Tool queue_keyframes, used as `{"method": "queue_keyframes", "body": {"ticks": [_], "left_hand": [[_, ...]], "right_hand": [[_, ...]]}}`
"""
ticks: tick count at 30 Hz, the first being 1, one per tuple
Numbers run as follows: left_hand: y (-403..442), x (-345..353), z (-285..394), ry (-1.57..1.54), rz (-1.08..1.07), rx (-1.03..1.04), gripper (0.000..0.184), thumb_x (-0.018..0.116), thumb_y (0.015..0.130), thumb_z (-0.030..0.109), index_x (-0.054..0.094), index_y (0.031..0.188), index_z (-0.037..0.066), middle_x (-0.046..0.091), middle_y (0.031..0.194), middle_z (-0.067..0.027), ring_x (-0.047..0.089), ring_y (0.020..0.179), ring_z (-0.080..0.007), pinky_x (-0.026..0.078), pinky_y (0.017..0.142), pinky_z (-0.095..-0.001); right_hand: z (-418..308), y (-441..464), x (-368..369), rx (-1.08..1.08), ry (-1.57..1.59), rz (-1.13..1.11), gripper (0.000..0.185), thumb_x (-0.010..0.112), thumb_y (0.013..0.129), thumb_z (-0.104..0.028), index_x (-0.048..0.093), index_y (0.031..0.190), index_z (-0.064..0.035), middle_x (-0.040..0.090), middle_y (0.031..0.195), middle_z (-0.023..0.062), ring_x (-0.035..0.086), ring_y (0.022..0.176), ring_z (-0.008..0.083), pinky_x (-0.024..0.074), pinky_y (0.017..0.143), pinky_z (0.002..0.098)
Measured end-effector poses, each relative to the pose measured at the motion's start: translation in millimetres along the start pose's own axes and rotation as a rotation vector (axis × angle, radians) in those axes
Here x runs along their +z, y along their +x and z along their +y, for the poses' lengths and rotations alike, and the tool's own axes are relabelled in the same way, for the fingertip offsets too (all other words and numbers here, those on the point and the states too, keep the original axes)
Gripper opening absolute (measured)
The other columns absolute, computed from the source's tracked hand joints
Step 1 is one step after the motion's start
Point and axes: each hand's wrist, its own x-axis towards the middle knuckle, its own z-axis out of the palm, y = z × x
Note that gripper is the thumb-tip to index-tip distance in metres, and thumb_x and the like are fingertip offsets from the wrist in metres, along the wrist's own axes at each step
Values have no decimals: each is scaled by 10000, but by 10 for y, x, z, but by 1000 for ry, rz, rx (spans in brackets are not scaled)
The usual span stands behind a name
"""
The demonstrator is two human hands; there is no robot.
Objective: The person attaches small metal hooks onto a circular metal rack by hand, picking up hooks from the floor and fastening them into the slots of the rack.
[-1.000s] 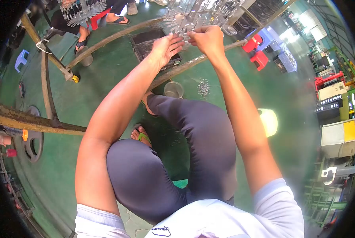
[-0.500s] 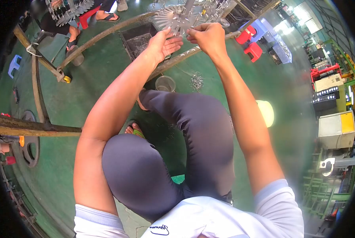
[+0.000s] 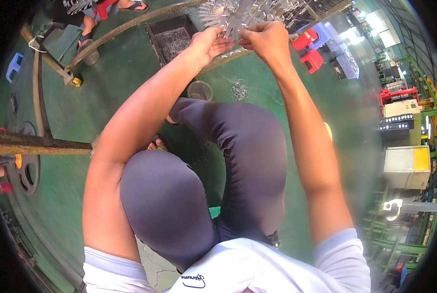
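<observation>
The bare left hand [image 3: 212, 45] is half open, fingers extended and thumb apart from them; whether it grips anything cannot be told. The bare right hand [image 3: 268, 43] has thumb and fingertips drawn together in a pinch, though what may lie between them is too small to tell. Both are at the lower edge of the silvery metal cluster of thin, flat blades [image 3: 234, 19], at the top of the view.

For such fingertip work, a light pinch with the left hand steadying nearby seems best, since slender blades could bend or have sharp edges.

The cluster looks shiny, its blades fanning out around a broader upright strip. A black rectangular crate [image 3: 171, 24] holding loose metal pieces sits beyond the left hand.
</observation>
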Motion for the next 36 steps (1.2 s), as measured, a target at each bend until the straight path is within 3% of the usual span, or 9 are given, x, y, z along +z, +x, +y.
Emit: {"method": "queue_keyframes", "body": {"ticks": [9,21,24,27,31,36], "left_hand": [[-26,23,-59,-51,-35,30,297,592,1037,131,579,1195,-120,689,1062,-211,729,931,-308,666,833,-433],[-49,71,-86,-55,-32,1,272,581,1050,162,600,1210,-57,703,1136,-194,721,984,-287,642,883,-409],[-83,80,-71,-73,-21,33,255,580,1046,129,582,1154,-103,683,1032,-216,722,925,-296,667,794,-426],[-92,90,-58,-79,-11,42,273,576,1049,132,578,1171,-112,685,1035,-216,722,922,-295,665,787,-425],[-114,102,-77,-58,-4,22,257,573,1053,152,601,1180,-70,700,1058,-187,727,940,-285,653,851,-413],[-151,120,-69,-52,-2,13,242,578,1051,147,609,1154,-69,697,1024,-182,726,934,-291,651,856,-412]], "right_hand": [[-33,-27,-86,48,1,-63,275,783,877,-107,736,955,153,762,827,175,779,764,211,646,682,285],[2,-4,-73,43,49,-104,243,772,891,-91,728,921,146,754,829,180,778,781,227,644,706,293],[-48,-52,-101,52,45,-104,233,762,898,-74,719,917,154,752,830,184,777,784,229,646,707,296],[17,-45,-115,50,63,-100,231,755,903,-68,716,919,159,752,831,187,776,787,229,646,706,295],[75,0,-100,51,42,-93,238,753,908,-76,721,926,160,754,831,180,775,783,223,643,707,288],[145,20,-67,9,42,-48,221,786,864,-84,748,835,132,753,741,146,777,712,201,622,621,286]]}}
